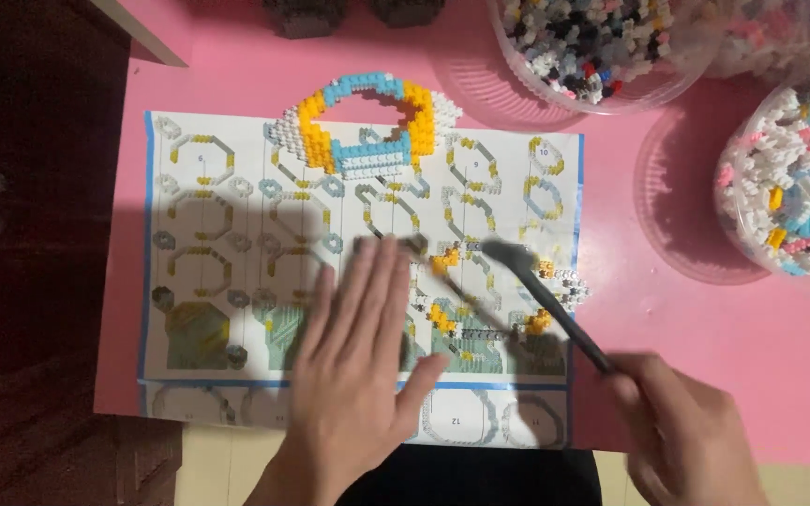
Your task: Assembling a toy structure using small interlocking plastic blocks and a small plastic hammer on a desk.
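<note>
Pink tabletop point(686, 319) carried a printed instruction sheet point(236, 169) along its left edge, reaching the near edge. Partly built ring of blue, orange & white mini bricks point(367, 117) lay at sheet's far edge. Small loose brick clusters point(560, 281) sat near sheet's right side.

Two clear tubs, far right corner: one point(602, 47) w/ mixed black, white & grey bricks, other point(789, 187) w/ white, pink & blue.

Left hand point(358, 365) lay flat, fingers spread, on sheet. Right hand point(686, 431) closed round a dark slim tool point(546, 300), tip over sheet; blurred.
</note>
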